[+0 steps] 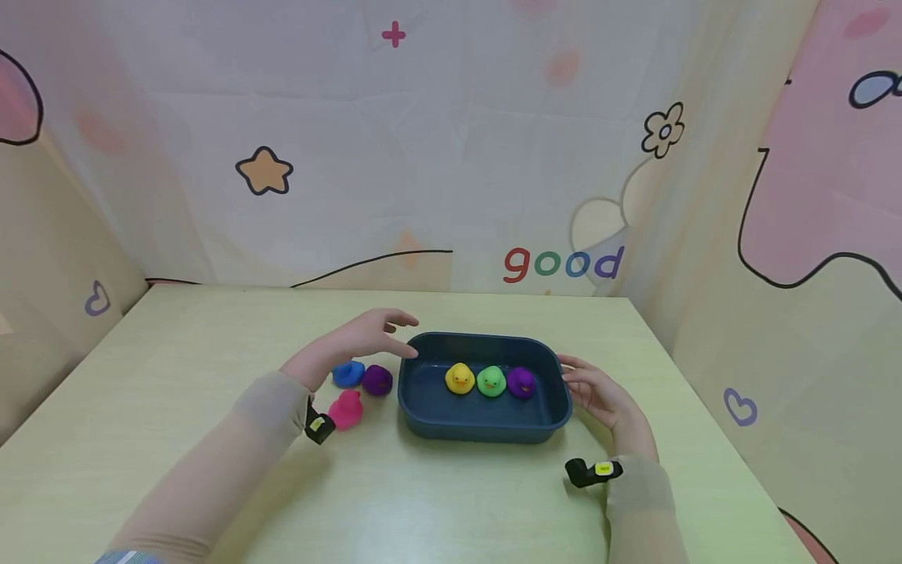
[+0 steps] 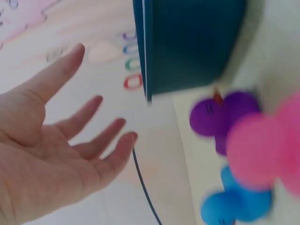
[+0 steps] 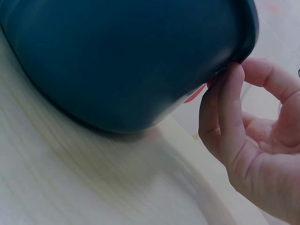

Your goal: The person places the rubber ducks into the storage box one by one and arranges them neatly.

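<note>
A dark blue rectangular tub (image 1: 486,432) stands on the table. Inside it a yellow toy duck (image 1: 460,378), a green duck (image 1: 491,381) and a purple duck (image 1: 521,382) sit in a row. My left hand (image 1: 369,335) hovers at the tub's left end, fingers spread and holding nothing. Below that hand are a blue duck (image 1: 348,374), another purple duck (image 1: 377,381) and a pink duck (image 1: 346,410), outside the tub. At the right end, the fingertips of my right hand (image 1: 599,395) touch the outside of the tub just under its rim, as the right wrist view shows.
The pale wooden table (image 1: 493,509) ends at a patterned cloth backdrop (image 1: 451,157) behind, with more cloth at both sides. Each wrist wears a small black camera; one is the left wrist camera (image 1: 319,425), the other the right wrist camera (image 1: 592,471).
</note>
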{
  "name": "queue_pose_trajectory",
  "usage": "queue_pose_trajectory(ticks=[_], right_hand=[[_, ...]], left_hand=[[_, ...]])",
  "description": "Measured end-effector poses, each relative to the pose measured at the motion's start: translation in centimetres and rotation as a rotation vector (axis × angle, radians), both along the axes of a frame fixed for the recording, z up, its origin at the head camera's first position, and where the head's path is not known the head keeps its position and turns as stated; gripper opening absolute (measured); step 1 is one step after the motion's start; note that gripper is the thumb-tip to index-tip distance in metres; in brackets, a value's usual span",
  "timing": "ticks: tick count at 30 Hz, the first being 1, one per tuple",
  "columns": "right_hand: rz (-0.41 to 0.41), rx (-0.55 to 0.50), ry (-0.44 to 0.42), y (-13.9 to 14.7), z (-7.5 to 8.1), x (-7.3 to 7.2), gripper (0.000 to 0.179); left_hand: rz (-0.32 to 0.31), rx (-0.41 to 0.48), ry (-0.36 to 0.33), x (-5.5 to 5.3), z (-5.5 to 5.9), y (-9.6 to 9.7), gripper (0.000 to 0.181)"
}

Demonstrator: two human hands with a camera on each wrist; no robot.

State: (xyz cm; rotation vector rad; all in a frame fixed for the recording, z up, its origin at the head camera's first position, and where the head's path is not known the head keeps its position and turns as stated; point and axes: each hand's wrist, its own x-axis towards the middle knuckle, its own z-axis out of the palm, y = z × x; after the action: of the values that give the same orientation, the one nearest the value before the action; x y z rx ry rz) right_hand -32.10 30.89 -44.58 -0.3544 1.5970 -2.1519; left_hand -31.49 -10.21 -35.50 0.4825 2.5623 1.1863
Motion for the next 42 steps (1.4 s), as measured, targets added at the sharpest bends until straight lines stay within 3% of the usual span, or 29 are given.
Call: queue_pose_trajectory(ticks=[8,18,23,34,42], right_hand=[[-0.009,-0.007,-0.011,0.1,0.1,0.1,0.040],[0.000,-0.012,-0.004,0.0,0.1,0.3,0.037],[-0.005,-0.019,-0.009,0.0,0.2,0.4,0.034],[0.010,-0.052,-0.026,-0.2,0.4,0.5,0.037],[0.004,-0.047,-0.030,-0.3,0.7,0.5,0.037]], left_hand=[[-0.004,0.089,0.020,-0.9,-1.5,-4.9,0.061],[0.033,0.130,-0.005,-1.3,-5.0,-8.8,0.062],[0.026,0.142,-0.031,-1.1,-6.1,-9.8,0.063],[-0.057,0.155,-0.113,-0.7,-7.2,-11.0,0.062],[-0.048,0.168,-0.126,-0.8,-7.8,-11.1,0.059]])
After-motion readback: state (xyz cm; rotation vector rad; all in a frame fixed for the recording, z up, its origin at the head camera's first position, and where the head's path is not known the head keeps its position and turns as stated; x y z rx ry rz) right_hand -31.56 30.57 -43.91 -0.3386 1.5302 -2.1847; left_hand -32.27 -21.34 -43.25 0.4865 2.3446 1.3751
